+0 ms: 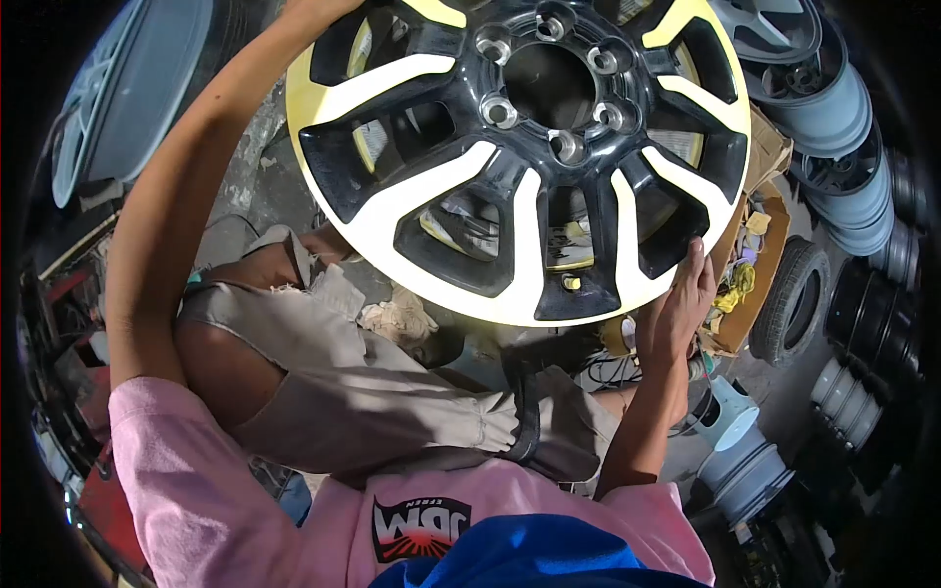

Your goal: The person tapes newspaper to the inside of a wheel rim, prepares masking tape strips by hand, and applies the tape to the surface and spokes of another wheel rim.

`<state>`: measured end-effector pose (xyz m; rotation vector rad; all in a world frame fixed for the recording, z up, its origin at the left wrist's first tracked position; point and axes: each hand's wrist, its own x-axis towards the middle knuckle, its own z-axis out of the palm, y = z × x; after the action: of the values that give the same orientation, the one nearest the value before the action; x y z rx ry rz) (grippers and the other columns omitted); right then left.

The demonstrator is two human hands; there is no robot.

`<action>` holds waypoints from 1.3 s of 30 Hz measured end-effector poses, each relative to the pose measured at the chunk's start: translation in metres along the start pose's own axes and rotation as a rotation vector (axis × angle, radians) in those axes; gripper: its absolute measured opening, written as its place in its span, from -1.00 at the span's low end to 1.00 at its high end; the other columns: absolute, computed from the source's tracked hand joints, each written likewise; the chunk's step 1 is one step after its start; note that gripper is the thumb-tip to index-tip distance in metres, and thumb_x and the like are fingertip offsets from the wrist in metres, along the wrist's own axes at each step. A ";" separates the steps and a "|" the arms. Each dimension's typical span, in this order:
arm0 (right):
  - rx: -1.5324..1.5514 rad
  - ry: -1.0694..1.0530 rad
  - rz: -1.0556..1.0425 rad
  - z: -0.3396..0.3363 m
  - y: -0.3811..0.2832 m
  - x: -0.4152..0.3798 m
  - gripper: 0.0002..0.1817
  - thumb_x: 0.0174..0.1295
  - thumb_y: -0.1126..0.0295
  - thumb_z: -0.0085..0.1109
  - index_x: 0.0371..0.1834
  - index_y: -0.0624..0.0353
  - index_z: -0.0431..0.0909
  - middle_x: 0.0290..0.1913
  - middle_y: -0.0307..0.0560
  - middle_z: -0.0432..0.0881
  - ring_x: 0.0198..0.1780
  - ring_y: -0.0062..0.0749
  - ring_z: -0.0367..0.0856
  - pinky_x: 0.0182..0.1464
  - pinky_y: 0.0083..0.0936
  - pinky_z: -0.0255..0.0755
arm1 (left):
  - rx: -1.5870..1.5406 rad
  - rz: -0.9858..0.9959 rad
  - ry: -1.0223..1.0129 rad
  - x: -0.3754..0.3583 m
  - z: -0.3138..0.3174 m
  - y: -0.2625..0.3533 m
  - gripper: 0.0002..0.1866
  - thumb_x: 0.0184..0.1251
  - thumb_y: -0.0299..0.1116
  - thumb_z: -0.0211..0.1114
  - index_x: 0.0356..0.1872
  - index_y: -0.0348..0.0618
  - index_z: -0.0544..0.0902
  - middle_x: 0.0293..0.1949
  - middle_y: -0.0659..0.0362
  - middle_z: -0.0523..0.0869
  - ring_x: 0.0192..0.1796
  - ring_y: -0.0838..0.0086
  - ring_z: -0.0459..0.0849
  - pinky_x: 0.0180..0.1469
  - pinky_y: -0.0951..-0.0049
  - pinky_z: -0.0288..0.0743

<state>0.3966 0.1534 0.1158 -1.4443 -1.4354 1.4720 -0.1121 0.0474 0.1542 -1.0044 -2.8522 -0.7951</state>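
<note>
A large black alloy wheel (470,196) with pale yellow-white spoke faces and rim fills the upper middle, its centre hole and lug holes facing me. Low on its right side, my right hand (681,299) is closed on the rim, with fingertips on the front face. My left hand (321,8) is at the wheel's upper left edge, mostly cut off by the top of the frame, its fingers hidden. A small yellow piece (571,282) sits in a recess near the lower rim.
Grey-blue wheels (833,113) are stacked at the right, beside a black tyre (792,302) and a cardboard box (769,279) of scraps. Another large rim (147,88) stands at the upper left. My bent legs (343,372) are below the wheel.
</note>
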 end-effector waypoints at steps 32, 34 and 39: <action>-0.943 -0.527 -0.934 0.086 -0.038 -0.083 -0.13 -0.21 0.09 0.71 0.24 0.15 0.56 -0.26 -0.19 0.68 -0.22 -0.22 0.65 -0.17 -0.33 0.44 | -0.011 -0.005 0.089 -0.005 0.006 0.000 -0.46 0.57 0.04 0.08 0.05 -0.33 0.68 -0.01 -0.34 0.74 0.16 -0.29 0.66 0.23 -0.13 0.52; -0.935 -0.513 -0.956 0.086 -0.032 -0.082 -0.18 -0.20 0.11 0.71 0.18 0.14 0.56 -0.26 -0.18 0.68 -0.22 -0.21 0.65 -0.17 -0.32 0.44 | -0.013 0.031 0.060 -0.004 0.006 -0.002 -0.46 0.57 0.03 0.08 0.05 -0.34 0.69 0.00 -0.35 0.74 0.16 -0.30 0.66 0.23 -0.13 0.52; -0.871 -0.464 -1.017 0.087 -0.025 -0.080 -0.38 -0.17 0.13 0.69 -0.09 0.11 0.55 -0.27 -0.15 0.66 -0.22 -0.18 0.64 -0.18 -0.30 0.43 | -0.031 0.029 0.076 -0.005 0.005 0.002 -0.48 0.56 0.01 0.10 0.03 -0.34 0.69 -0.01 -0.36 0.74 0.14 -0.30 0.67 0.23 -0.14 0.53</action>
<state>0.3247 0.0602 0.1448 -0.4755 -2.7323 0.5078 -0.1067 0.0479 0.1500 -0.9943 -2.7636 -0.8587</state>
